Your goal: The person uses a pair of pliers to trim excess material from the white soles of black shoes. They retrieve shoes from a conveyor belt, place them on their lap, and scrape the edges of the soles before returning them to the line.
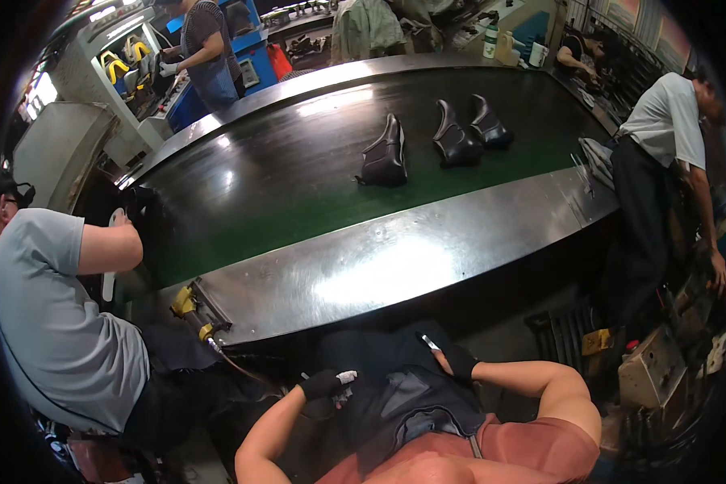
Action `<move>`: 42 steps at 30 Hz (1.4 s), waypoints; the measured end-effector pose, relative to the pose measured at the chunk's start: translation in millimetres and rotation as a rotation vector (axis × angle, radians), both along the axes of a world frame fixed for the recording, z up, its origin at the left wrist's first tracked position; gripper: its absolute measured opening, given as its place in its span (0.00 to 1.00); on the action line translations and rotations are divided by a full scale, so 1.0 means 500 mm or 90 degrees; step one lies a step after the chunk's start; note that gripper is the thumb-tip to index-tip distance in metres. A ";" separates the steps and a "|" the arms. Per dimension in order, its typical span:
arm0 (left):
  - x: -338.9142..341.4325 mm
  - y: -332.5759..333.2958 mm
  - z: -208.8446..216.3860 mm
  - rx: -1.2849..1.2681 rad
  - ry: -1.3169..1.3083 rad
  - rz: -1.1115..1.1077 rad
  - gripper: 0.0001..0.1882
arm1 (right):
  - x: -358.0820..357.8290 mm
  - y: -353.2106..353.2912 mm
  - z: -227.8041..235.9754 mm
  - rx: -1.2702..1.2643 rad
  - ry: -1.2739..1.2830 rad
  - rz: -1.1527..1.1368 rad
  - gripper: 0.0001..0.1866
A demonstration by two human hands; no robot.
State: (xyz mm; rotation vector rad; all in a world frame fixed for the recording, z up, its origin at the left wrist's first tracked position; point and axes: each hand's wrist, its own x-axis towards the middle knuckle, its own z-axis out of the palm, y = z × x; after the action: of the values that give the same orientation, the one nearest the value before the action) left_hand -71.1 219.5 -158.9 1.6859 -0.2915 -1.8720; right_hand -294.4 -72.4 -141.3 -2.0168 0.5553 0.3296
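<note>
My left hand, in a dark glove, is closed near my lap. A small whitish piece shows at its fingers; I cannot tell whether it is a held thing or a wrapped fingertip. On the other side of my lap, my right hand, also dark-gloved, is closed round a slim tool with a shiny metal tip, its kind unclear. Beyond the metal ledge, three black ankle boots rest on the dark green conveyor belt: one boot stands left of the other two.
A yellow-and-black clamp-like device sits at the ledge's left end. One person in grey bends over the belt at left; another in white stands at right. A worker in an apron is across the belt. A metal box stands at lower right.
</note>
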 end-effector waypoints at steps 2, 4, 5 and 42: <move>0.003 0.000 -0.018 0.001 0.000 0.017 0.28 | -0.005 -0.009 -0.034 -0.038 0.048 0.015 0.22; 0.005 -0.007 -0.021 -0.009 -0.002 0.014 0.28 | -0.019 -0.016 -0.058 -0.075 0.034 -0.004 0.23; 0.004 -0.008 -0.020 -0.014 0.001 0.007 0.28 | -0.020 -0.007 -0.037 -0.089 0.001 -0.025 0.24; 0.009 0.000 0.020 0.011 0.000 0.033 0.32 | 0.474 -0.127 0.025 0.569 -0.434 -0.274 0.22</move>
State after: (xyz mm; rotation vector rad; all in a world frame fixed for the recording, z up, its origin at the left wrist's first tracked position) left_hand -66.4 219.7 -148.8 1.6884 -0.2301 -1.8410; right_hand -57.2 -135.9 -128.9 -1.0008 0.2997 -0.3321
